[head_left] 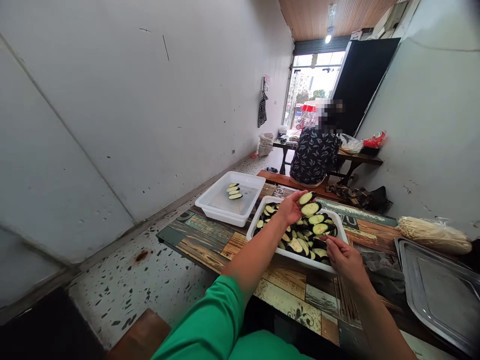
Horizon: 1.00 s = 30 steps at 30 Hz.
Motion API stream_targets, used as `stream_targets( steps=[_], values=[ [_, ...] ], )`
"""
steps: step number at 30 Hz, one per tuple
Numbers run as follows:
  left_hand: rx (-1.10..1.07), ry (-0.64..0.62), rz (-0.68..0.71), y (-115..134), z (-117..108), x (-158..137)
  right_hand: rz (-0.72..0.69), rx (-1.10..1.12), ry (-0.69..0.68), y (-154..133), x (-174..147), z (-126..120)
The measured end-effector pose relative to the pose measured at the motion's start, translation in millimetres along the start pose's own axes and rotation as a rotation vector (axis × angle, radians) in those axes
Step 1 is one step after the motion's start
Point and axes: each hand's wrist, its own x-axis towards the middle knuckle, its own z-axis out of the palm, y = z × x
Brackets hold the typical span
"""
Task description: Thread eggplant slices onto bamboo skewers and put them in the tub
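We get daylight from the bright, washed-out doorway [318,75], with a glowing bulb [328,38] overhead. The left wall [150,100] looks soft grey; a dull sheen lies on the metal tray [442,285]. Our left hand [291,207] and right hand [344,256] appear fairly sharp, while wide-angle stretch leans the room's lines and pixelation masks a person's head [330,115].

A checkered cloth [262,111] hangs on the left wall [150,110], left of a seated person [314,156] and a red bag [375,139].
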Motion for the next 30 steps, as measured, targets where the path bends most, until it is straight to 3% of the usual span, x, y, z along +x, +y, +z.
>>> stream_targets(
  steps=[4, 10, 20, 30],
  values=[
    [0.093, 0.038, -0.059, -2, -1, 0, 0.047, 0.077, 0.006, -5, -1, 3],
    [0.25, 0.1, -0.001, -14, -2, 3, 0.027, -0.037, 0.064, -13, -2, 7],
    [0.161, 0.086, 0.075, -10, -2, 4, 0.038, -0.034, -0.041, -22, -4, 10],
    [0.172, 0.093, 0.075, -7, -1, 2, 0.036, -0.045, 0.009, -21, -5, 11]
  ],
)
